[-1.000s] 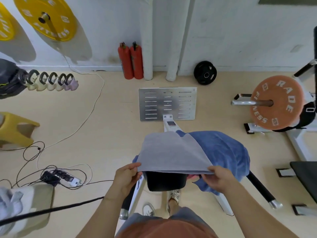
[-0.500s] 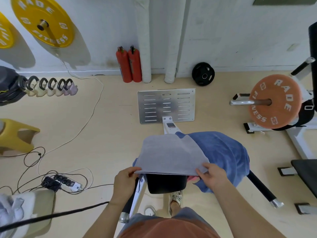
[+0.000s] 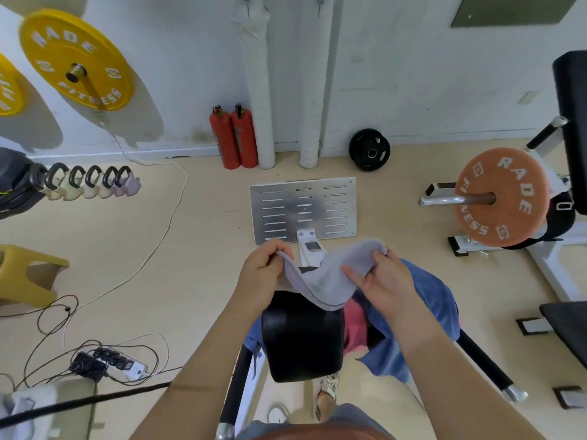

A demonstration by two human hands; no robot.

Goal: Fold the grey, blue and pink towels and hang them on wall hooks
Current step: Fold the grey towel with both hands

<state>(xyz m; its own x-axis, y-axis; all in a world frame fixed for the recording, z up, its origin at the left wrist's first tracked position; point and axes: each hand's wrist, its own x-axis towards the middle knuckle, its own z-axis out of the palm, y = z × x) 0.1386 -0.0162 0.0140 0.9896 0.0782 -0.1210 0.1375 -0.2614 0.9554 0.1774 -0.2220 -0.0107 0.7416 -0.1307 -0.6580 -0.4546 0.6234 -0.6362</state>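
The grey towel [image 3: 324, 277] sags between my two hands above the black padded seat [image 3: 301, 338]. My left hand [image 3: 260, 274] pinches its left edge. My right hand [image 3: 381, 281] holds the right end, with the cloth draped over the fingers. The blue towel [image 3: 428, 306] lies over the right side of the seat and hangs down toward the floor. A bit of the pink towel [image 3: 354, 325] shows between the seat and the blue towel. Two wall hooks [image 3: 246, 0] sit at the top of the wall, with white wrapped pipes below them.
A perforated metal footplate [image 3: 303, 209] lies on the floor ahead. Two red extinguishers [image 3: 233, 138] and a black weight plate [image 3: 369, 149] stand by the wall. An orange plate on a bar [image 3: 502, 198] is to the right. Cables and a power strip [image 3: 108, 365] lie at left.
Both hands have lifted the near edge of the grey towel and carried it forward, so it now sags doubled between them. The seat and pink towel are uncovered. The camera tilted up.
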